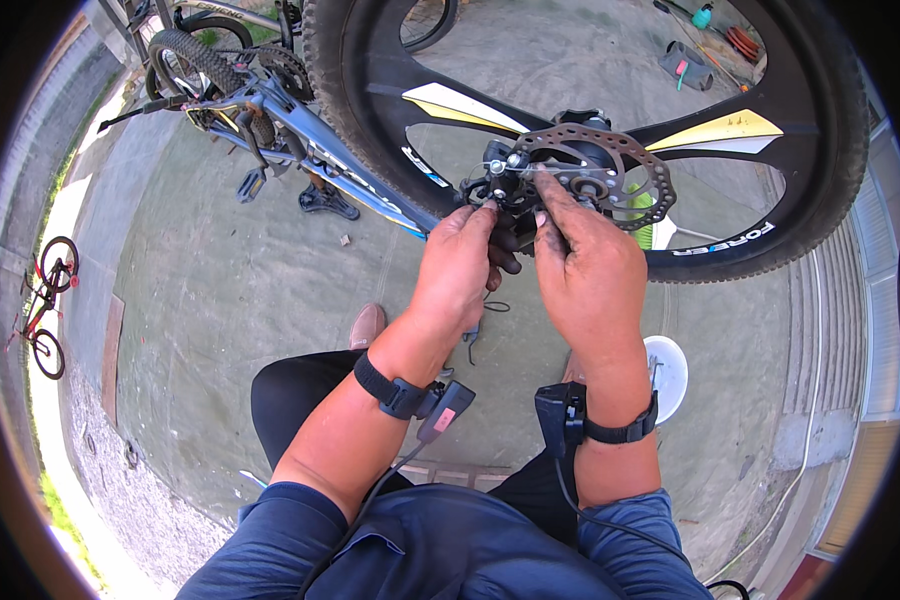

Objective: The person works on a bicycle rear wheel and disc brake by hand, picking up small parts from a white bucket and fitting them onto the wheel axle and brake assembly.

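Observation:
A black mechanical disc brake caliper [500, 178] with a cable and small bolts sits beside the perforated brake rotor [656, 180] at the wheel's hub. My left hand [458, 258] grips the caliper's lower left side, thumb and forefinger closed near a bolt, with darkened fingers curled beneath. From the right, my right hand [592, 258] closes on the same caliper; its forefinger reaches up to the cable end and its thumb lies lower. Both hands' fingertips are smudged black. The large bicycle wheel [820, 130] has black spokes with yellow and white patches. What lies between the fingers is partly hidden.
A blue bicycle frame [315, 150] extends to the upper left, near more bicycle parts. Below the wheel stands a white bucket [673, 385]. A small red bicycle [45, 300] is at far left. A grey bag-like item [685, 65] lies beyond the wheel.

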Available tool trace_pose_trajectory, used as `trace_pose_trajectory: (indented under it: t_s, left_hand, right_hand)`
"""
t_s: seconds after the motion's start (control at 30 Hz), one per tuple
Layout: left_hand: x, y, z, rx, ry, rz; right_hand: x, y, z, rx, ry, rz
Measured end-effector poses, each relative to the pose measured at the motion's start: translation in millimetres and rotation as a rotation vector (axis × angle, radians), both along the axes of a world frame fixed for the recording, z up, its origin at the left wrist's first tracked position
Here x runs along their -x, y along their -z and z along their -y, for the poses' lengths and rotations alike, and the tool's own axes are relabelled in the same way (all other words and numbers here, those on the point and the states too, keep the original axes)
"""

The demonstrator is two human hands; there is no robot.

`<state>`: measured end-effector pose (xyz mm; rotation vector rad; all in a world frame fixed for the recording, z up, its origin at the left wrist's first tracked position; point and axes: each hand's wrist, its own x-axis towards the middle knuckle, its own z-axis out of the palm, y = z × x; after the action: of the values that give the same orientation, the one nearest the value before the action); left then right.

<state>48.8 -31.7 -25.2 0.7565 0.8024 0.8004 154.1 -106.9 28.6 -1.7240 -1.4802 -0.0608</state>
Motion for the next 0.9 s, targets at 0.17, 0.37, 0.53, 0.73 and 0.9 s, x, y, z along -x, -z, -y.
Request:
trace_pose_trajectory:
  t_s: [0.17,0.37,0.53,0.73,0.9]
  left_hand:
    - [-1,8,-2,-0.173,-0.04,-0.116]
    - [-1,2,0,-0.043,-0.012,-0.059]
    - [-1,9,-2,-0.104,-0.025,-0.059]
    - [1,5,0,-0.08,-0.015,-0.099]
    - [1,3,-2,0.008,-0.006,-0.006]
  right_hand:
    - [-3,8,-2,-0.052,-0.017,0.041]
    - [-1,2,0,-0.005,-0.001,-0.005]
    - [1,1,-1,-0.012,-0.008,-0.008]
    - [-1,3,-1,-0.017,-0.004,-0.001]
    - [-1,2,-1,-0.013,-0.01,-0.003]
